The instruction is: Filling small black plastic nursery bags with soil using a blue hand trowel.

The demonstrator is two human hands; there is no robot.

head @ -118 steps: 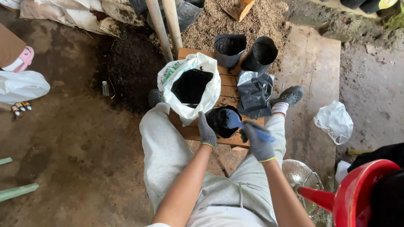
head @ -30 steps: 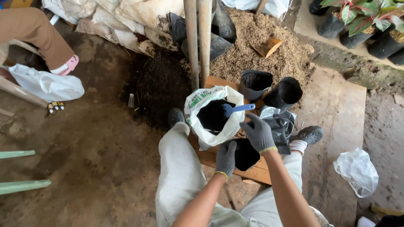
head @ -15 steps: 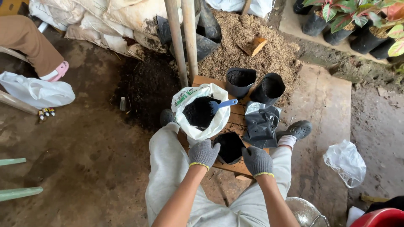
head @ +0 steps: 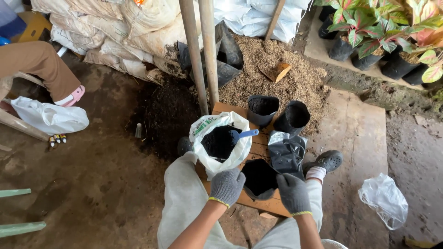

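Both gloved hands, the left hand and the right hand, were closed on the rim of the black grow bag on the wooden board, keeping its soft mouth open and upright.

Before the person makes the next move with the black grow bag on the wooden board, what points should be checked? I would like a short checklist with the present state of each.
1. Left hand on the rim of the black grow bag: ok.
2. Right hand on the opposite side of the rim: ok.
3. Bag mouth open and facing up: ok.
4. Soil level inside the bag: cannot tell, the inside is too dark.
5. Blue scoop within reach: ok, it lies in the white soil sack with its handle over the rim.
6. Room on the wooden board beside the two filled bags: cannot tell, a flat pile of empty bags covers part of it.
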